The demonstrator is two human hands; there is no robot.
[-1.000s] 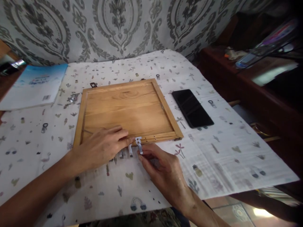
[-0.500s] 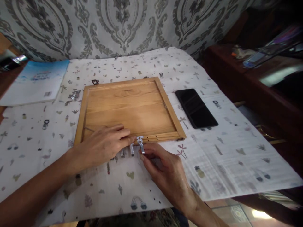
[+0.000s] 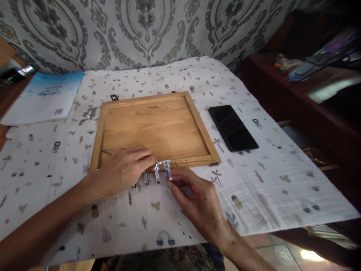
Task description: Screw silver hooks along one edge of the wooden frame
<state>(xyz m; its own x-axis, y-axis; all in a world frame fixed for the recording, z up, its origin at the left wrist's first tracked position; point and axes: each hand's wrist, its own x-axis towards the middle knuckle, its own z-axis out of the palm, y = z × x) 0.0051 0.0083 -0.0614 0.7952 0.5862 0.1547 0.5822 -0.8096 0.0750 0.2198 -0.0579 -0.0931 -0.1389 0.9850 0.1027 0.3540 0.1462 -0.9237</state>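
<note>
A wooden framed board (image 3: 149,128) lies on a patterned cloth, several small silver metal brackets along its near edge. Between the thumb and fingers of my right hand (image 3: 199,205) is the lower arm of the rightmost metal bracket (image 3: 168,170), whose top lies against the frame's edge. My left hand (image 3: 126,169) lies over the near-left part of the board, fingers together and curled, tips beside the neighbouring bracket (image 3: 156,173). What those fingers hold, if anything, is hidden. To the right of the rightmost bracket, small dark holes show in the frame.
A black phone (image 3: 233,128) lies right of the board. Small loose metal parts (image 3: 90,112) sit to its left, near a blue-and-white book (image 3: 45,98). Dark furniture (image 3: 282,86) stands at the right, beyond the edge of the cloth (image 3: 270,203).
My left fingers have drawn back slightly to the left, so the bracket beside the rightmost one shows more fully. My right hand keeps its pinch on the rightmost bracket.
</note>
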